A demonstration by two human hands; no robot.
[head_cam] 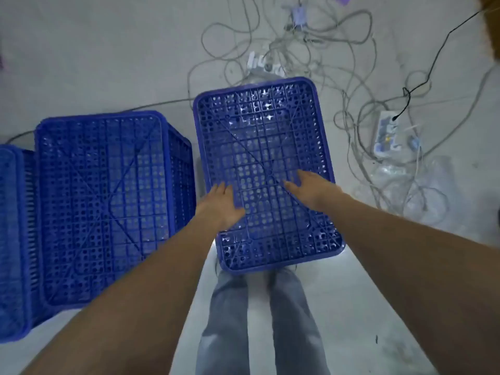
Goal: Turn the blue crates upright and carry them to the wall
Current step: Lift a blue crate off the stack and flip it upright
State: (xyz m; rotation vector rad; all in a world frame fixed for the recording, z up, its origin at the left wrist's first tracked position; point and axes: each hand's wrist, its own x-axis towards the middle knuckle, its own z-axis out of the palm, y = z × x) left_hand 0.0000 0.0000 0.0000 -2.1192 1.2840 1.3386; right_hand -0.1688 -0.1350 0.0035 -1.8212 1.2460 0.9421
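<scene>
Three blue perforated crates stand upside down on the grey floor. The nearest crate [266, 147] is right in front of my legs, its latticed bottom facing up. A second overturned crate [105, 201] sits to its left, and a third [12, 239] is cut off at the left edge. My left hand [221, 203] hovers over the near-left part of the front crate with fingers extended. My right hand [307, 186] reaches over the same crate's middle, fingers spread and relaxed. Neither hand grips anything; contact with the crate is unclear.
A tangle of grey cables [297, 47] covers the floor beyond and right of the front crate. A white power strip [387, 133] with a black cord lies at right, beside crumpled clear plastic [416, 185]. My legs [259, 320] stand just behind the crate.
</scene>
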